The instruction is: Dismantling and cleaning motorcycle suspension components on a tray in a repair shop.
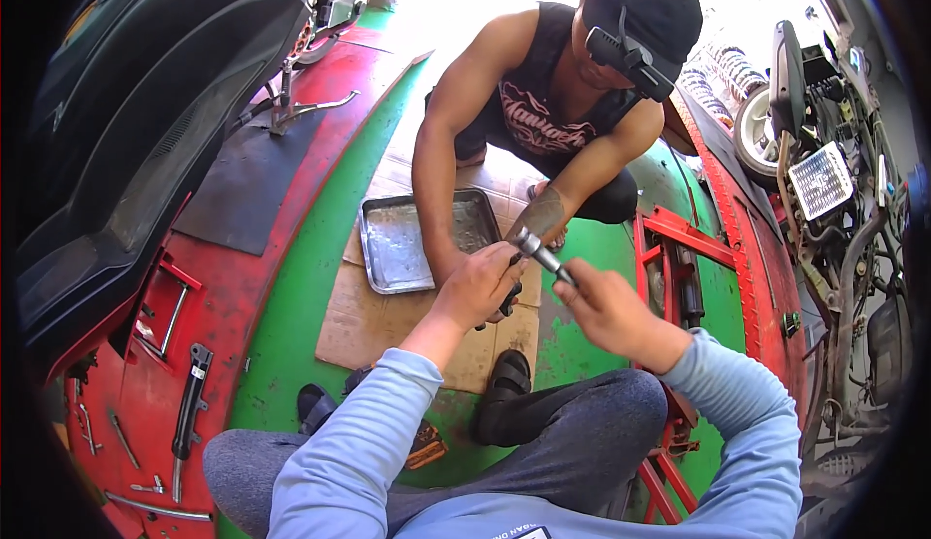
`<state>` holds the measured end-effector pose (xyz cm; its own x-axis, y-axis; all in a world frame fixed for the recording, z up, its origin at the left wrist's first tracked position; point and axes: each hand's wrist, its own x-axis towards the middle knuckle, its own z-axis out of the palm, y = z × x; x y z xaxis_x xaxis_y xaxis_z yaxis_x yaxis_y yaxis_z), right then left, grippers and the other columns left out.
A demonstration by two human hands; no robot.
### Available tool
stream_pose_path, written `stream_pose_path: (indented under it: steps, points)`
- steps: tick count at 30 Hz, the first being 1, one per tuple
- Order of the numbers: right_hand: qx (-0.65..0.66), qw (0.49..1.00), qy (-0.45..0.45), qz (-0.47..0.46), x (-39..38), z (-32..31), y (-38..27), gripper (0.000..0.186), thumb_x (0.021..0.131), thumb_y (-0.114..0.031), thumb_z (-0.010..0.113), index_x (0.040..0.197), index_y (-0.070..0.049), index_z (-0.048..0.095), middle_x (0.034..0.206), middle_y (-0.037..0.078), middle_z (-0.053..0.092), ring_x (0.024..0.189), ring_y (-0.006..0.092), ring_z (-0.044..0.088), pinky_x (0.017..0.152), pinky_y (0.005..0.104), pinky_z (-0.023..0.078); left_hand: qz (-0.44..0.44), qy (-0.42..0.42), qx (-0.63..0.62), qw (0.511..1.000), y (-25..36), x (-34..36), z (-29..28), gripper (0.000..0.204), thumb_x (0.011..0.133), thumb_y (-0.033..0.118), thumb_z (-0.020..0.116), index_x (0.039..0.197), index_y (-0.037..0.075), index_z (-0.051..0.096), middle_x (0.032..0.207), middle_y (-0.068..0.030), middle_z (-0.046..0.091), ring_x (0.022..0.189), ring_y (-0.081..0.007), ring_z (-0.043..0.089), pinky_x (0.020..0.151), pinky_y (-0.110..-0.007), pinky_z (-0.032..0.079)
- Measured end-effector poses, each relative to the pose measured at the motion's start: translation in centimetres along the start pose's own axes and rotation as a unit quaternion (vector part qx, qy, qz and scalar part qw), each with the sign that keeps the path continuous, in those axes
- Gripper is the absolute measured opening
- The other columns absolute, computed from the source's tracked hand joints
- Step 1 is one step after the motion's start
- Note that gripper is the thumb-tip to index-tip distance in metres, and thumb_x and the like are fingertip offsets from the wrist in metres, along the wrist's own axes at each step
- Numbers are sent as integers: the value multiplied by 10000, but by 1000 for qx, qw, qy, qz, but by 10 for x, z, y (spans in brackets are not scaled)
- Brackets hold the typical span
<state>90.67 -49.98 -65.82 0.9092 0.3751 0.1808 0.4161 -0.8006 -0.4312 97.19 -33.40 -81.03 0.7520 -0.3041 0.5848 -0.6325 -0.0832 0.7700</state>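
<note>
My right hand (616, 314) is closed around the handle end of a silver tool (546, 254) that looks like a ratchet wrench. The rounded head of this tool reaches to the fingertips of my left hand (477, 287). My left fingers are curled at a dark part (511, 299), which is mostly hidden under the hand. A co-worker crouches opposite, and their forearms (441, 200) come down to the same spot. Behind my left hand, the co-worker's hands are largely covered. Beyond them a shallow metal tray (398, 248) lies on flattened cardboard (364, 321).
Red lift platforms (320, 132) flank the green floor on both sides. A black fork leg (192, 398) and several small tools lie at left. At right are a red metal frame (679, 234) and a partly stripped motorcycle (844, 200). An orange-and-black item (427, 445) sits below my left forearm.
</note>
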Motion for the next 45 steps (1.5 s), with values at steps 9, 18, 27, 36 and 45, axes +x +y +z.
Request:
stream_pose_path:
  steps: [9,18,27,36,45]
  points:
    - [31,997,-3,72,6,-15,-12,218,990,-189,517,1118,-13,519,715,225,557,616,399,551,547,450,402,-4,2,4,1000,1,-1,-2,191,966,190,533,935,1,535,870,-184,565,824,-394,589,695,-456,460]
    - [-1,995,-37,93,0,-21,-18,173,987,-183,521,1042,-19,513,658,204,536,580,384,537,522,444,385,24,17,3,1000,-2,0,0,194,967,194,531,932,4,531,855,-180,558,806,-396,585,688,-456,456]
    - [19,993,-52,106,-2,-9,-12,170,985,-183,529,1007,-16,511,664,198,533,589,391,546,527,444,385,21,7,12,1000,0,0,-4,187,965,188,534,926,5,536,846,-180,557,803,-392,586,684,-455,454]
    - [57,994,-7,98,-7,-3,-11,171,983,-182,534,1008,-14,522,669,204,533,576,378,500,538,434,385,12,1,20,1000,0,-1,-2,178,960,180,538,927,6,538,851,-181,562,802,-391,585,685,-448,456]
    - [158,981,80,76,-10,13,-2,150,1006,-179,519,957,-40,494,626,29,443,559,95,412,499,300,338,16,1,9,1000,1,1,-2,182,960,181,540,929,1,539,857,-183,561,803,-393,583,684,-451,454]
